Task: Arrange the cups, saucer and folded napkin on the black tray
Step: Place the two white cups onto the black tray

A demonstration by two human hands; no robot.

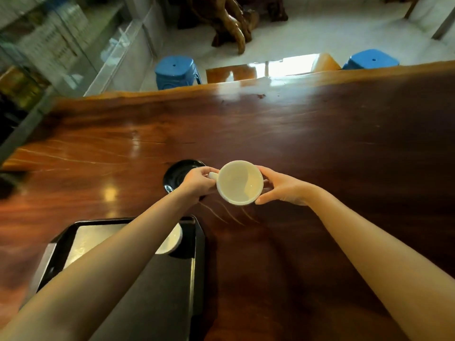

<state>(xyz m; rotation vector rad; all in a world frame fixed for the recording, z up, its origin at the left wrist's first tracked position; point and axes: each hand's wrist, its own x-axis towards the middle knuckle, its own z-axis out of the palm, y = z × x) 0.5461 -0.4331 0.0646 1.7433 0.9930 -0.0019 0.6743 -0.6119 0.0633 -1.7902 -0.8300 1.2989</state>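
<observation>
Head view: both hands hold a white ceramic cup [240,182] above the worktop, left hand [197,183] pinching its handle, right hand [280,187] steadying the wall, probably for carrying to the black rectangular tray [199,254].

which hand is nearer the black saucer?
Left. The left hand, holding the white cup by its handle, overlaps the black saucer; the right hand is across the cup, well clear.

Forearms bare, sleeves out of view; hands [197,184] ungloved.
</observation>
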